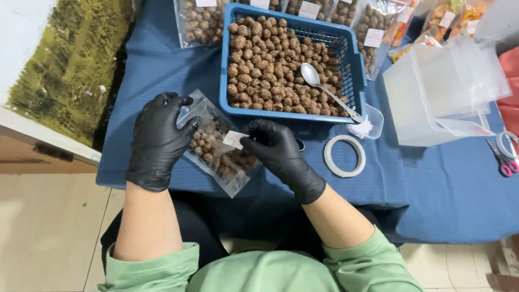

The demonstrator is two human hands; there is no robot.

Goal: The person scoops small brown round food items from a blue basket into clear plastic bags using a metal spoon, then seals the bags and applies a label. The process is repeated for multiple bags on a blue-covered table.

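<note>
The right hand has its grip pinched shut on a small white label, pressing it onto the clear pouch of brown balls, while the left hand clamps the pouch's far-left end against the blue-clothed worktop. The film looks slick and floppy, the lumpy fill moderately heavy; holding it by the edges seems safest. Beyond sits the blue basket with a spoon.

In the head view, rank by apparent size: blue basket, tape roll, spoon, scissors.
1. blue basket
2. spoon
3. tape roll
4. scissors, though cut off at the frame edge, so unsure.
</note>
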